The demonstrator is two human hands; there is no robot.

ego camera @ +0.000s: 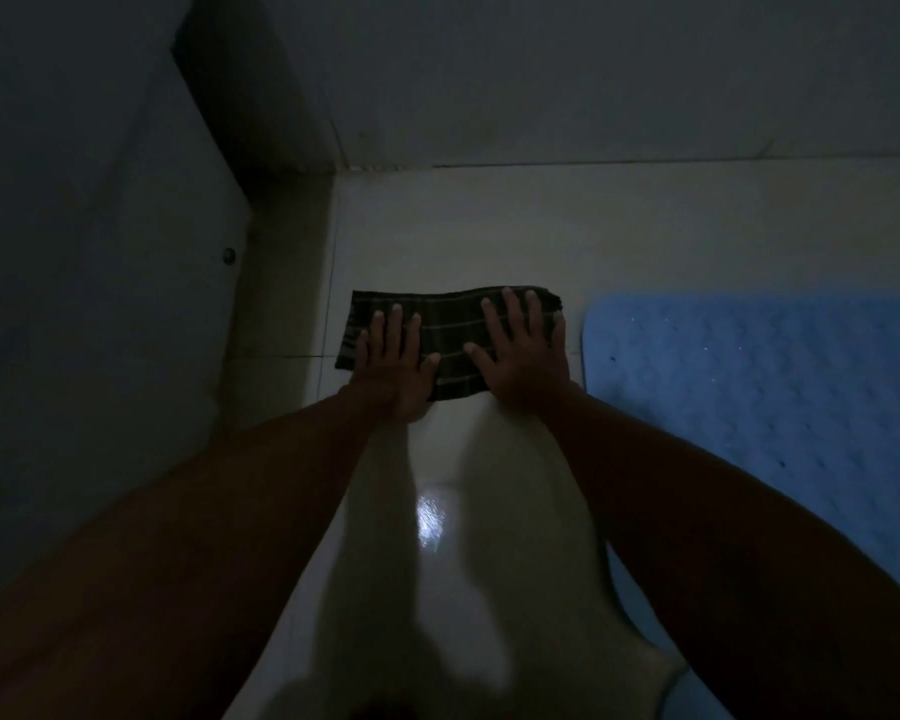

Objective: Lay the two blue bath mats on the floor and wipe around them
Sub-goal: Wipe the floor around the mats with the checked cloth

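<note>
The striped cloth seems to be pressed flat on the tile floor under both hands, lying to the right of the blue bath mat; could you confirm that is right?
Not quite. In the head view the striped cloth is flat on the tile floor under the left hand and right hand, but it lies to the left of the blue bath mat, not to its right.

Very dim, grainy. Lone glare spot on glossy floor [430, 517] between forearms; soft arm shadows across tile. Walls, corners sink to near-black. Wide-angle bending at edges; near forearms blurred
</note>
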